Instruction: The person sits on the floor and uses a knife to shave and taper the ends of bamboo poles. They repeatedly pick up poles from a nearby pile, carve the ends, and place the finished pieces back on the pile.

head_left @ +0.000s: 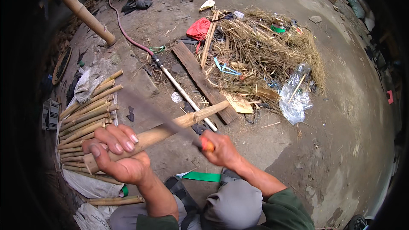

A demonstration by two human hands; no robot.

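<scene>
While the left hand (130,167) grips the bamboo pole (198,118) by the end away from the dark plank (204,79), its long axis slants toward that plank; the right hand (223,149), nearer the plank, clasps a knife (172,124), its blurred blade crossing the pole.

Around the view's centre, a straight tan bamboo pole (151,137) is slanting in from eight o'clock, crossing before a long brown wooden plank (203,79). Round yellowish bamboo sticks (87,116) are lying at nine on off-white cloth sacking (87,183). A rounded golden straw heap (264,55) is spreading at two, crumpled clear plastic sheeting (295,101) lying at its five-o'clock edge.
</scene>
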